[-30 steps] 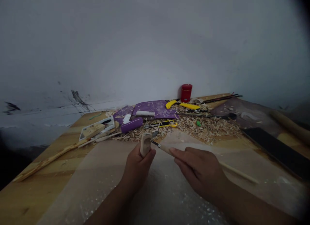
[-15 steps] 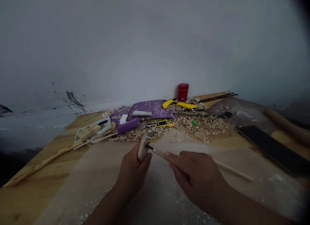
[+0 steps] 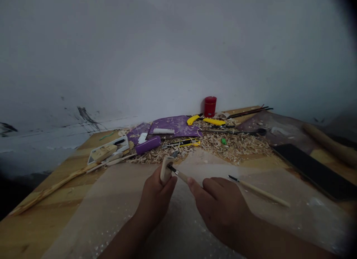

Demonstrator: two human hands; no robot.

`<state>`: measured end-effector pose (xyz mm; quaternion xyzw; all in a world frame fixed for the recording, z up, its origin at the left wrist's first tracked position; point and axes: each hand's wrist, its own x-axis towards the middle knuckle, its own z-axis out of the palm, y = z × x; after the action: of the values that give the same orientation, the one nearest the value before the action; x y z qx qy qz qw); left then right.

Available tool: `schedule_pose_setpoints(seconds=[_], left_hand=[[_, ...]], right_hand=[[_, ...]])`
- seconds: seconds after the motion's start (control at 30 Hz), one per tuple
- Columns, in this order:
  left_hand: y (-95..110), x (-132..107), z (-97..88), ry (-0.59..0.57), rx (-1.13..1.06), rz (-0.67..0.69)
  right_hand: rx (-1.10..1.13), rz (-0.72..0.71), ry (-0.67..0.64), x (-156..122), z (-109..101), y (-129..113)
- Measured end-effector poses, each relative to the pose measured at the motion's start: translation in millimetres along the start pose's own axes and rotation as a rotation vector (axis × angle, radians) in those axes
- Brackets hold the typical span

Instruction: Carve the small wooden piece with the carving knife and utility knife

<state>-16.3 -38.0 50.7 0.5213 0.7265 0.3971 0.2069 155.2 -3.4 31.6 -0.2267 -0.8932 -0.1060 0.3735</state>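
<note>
My left hand (image 3: 156, 197) is closed round a small pale wooden block (image 3: 166, 167), held upright above the table. My right hand (image 3: 220, 205) grips a carving knife with a light wooden handle (image 3: 181, 174); its short blade touches the block's right side. A second thin carving tool (image 3: 258, 191) lies on the sheet just right of my right hand. Both hands hover over a translucent plastic sheet (image 3: 119, 199) spread on the wooden table (image 3: 33, 225).
A heap of wood shavings (image 3: 234, 145) lies beyond the hands, with yellow utility knives (image 3: 185, 142), purple pieces (image 3: 175, 125), a red can (image 3: 210, 106) and a white tray (image 3: 108, 150). A black slab (image 3: 312, 170) and a wooden rod (image 3: 329, 144) lie right; a long stick (image 3: 50, 188) lies left.
My right hand has drawn back toward me along the knife handle, uncovering the second tool on the sheet. The block has tilted slightly in my left hand.
</note>
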Motion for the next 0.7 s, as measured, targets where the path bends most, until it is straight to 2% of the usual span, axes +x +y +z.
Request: schedule_pose_setpoints(seconds=[0.2,0.33,0.47,0.57,0.7], left_hand=[[-4.1,-2.2,-0.6,-0.016,-0.204,-0.08],[0.1,-6.4,0.0,-0.108,-0.451,-0.196],[4.4,-8.2,1.9,-0.187,-0.672,-0.273],[1.2,-4.5,2.3,-0.211,-0.641,-0.256],[-6.1,3.2,0.4,-0.2,-0.511,-0.211]], right_hand=[[-0.022,-0.059,0.064,-2.9,8.6,4.2],[-0.011,-0.066,0.105,-0.7,10.3,6.5],[0.21,0.03,0.123,4.0,8.9,11.0],[0.419,0.137,0.09,7.4,6.1,16.1],[0.516,0.196,0.017,11.0,-1.3,22.9]])
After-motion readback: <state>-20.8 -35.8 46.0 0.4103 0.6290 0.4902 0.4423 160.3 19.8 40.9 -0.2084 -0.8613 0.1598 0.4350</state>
